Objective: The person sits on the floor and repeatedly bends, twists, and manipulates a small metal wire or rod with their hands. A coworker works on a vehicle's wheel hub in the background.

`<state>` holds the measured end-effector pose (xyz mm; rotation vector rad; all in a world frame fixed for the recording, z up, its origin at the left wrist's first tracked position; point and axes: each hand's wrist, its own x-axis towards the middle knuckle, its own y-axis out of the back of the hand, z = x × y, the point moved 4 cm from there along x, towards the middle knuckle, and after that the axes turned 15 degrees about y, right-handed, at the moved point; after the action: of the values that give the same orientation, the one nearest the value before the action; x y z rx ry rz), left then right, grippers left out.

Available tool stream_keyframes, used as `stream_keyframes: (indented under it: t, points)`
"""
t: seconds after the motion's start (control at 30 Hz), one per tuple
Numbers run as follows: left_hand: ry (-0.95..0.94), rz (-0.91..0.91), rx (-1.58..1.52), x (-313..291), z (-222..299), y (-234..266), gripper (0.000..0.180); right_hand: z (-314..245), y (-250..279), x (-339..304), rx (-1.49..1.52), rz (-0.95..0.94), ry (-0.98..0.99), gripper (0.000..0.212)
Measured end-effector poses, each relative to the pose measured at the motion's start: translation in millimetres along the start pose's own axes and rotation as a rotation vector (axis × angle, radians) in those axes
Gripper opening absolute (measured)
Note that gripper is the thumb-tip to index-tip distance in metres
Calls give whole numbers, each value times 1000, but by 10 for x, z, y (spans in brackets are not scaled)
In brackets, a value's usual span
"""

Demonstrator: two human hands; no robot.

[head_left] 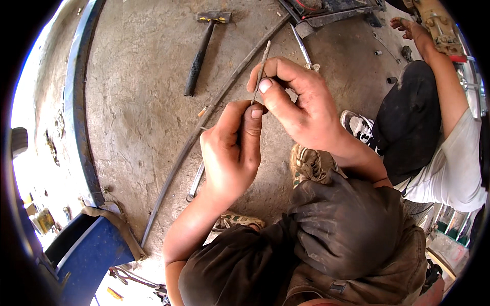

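**Both hands pinching a thin metal rod, mid-frame**

Going big to small from my feed.

Grey, stained concrete floor (143, 102) fills most of the view. Curved dark metal rim (75, 102) runs along the far left. Blue metal panel (89, 255) sits near left. A co-worker in a white shirt (454, 168) and black trousers crouches on the right, one hand (406, 26) reaching to the far right; not ours.

A long thin dark bar (189, 143) lies diagonally across the floor. A black-handled hammer (200, 51) lies far centre, well apart from the hands. A chrome spanner (196, 181) lies on the floor, partly hidden under the left wrist.

Left hand (232, 150): thumb and forefinger closed tight on the lower end of the thin grey metal rod (263, 64). Right hand (301, 104): thumb and forefinger pinch the same rod just above, other fingers curled. The rod stands nearly upright, its top end free above both hands, held off the floor at frame centre.

My read on doing this well: keep the two pinches close together so the rod doesn't flex, lower hand steady as anchor, upper hand doing the fine work. A tight pinch matters, since the rod is thin and could slip or roll between the fingers.

Packages/labels: small yellowish boxes (43, 222) near left edge, too blurred to say more. No signs visible.
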<state>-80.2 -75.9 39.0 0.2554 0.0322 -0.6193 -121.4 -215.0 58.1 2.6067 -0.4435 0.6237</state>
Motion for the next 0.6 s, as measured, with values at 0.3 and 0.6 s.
stream_keyframes:
  t: [0.3,0.6]
  points:
    - [390,-440,-808,61,-90,-86,37,48,34,1,168,111,-124,9]
    - [61,-86,-153,79,49,18,25,37,98,15,235,96,-88,12]
